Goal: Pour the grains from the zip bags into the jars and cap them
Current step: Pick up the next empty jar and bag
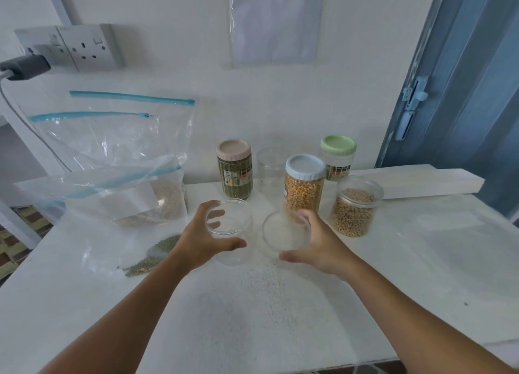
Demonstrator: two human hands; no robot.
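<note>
White table (421, 261) — clear zip bags (118, 160) slumped at its left, one with grain in it. Behind, three capped jars; a lidless jar of tan grain (355, 208) on the right.

Step, by judgement: readying open jars for a pour. Next move likely calls for fetching a bag.

Left hand (202, 241) curls round an empty clear plastic jar (230, 224); right hand (317, 244) cups a second clear jar, white inside (283, 233) — contents unclear.

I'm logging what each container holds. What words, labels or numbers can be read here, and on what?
None can be read.
Laminated white sheet on the wall: a cropped line of print, too blurred.
Pink-lidded jar of green grains: label blurred.
Green-lidded clear jar: label blurred.
Blue-lidded jar of yellow kernels: label edge only, unreadable.
</note>
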